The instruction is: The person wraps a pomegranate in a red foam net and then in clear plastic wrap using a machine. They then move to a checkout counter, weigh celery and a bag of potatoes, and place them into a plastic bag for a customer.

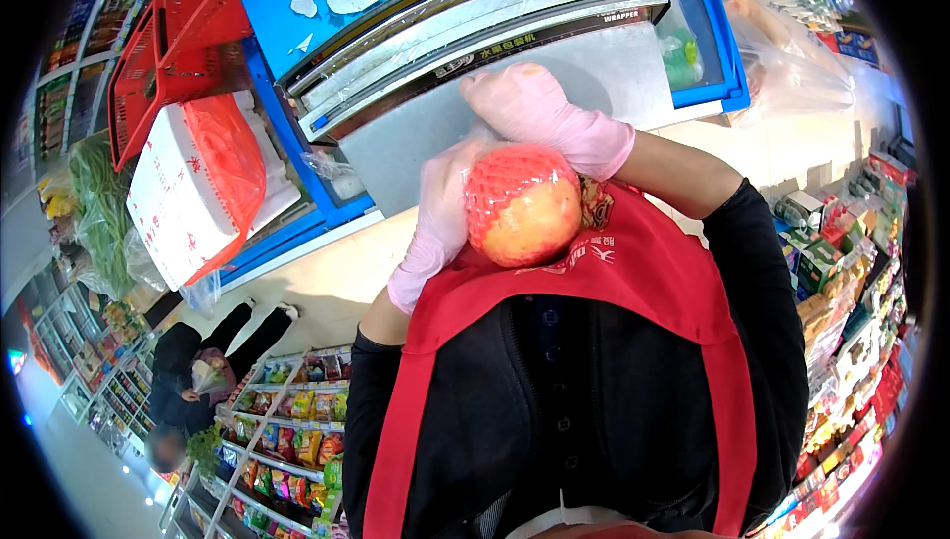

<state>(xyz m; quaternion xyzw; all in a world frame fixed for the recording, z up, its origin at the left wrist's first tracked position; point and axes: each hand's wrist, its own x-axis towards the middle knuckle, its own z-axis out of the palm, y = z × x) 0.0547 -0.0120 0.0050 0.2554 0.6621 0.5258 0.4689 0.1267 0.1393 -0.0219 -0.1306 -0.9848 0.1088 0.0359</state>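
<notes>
A yellow-orange round fruit (pixel 528 220) in a red foam net sits in clear plastic film, close to my red apron (pixel 638 264). My left hand (pixel 445 205), in a pale pink glove, holds it from the left side. My right hand (pixel 527 105), gloved alike, is bent in a closed shape just above the fruit, at the gathered film; its fingertips are hidden, and the film between the hands is hard to make out. Beyond the hands stands a fruit wrapping machine (pixel 482 49) with a film roll and a bare metal plate (pixel 401 160).
The machine rests on a blue-framed chest (pixel 724 34). At left are red shopping baskets (pixel 200 12), a white foam box (pixel 178 205) with red plastic, and bagged green vegetables (pixel 104 205). A person (pixel 182 376) stands by snack shelves (pixel 297 442). Filled plastic bags (pixel 794 64) lie at right.
</notes>
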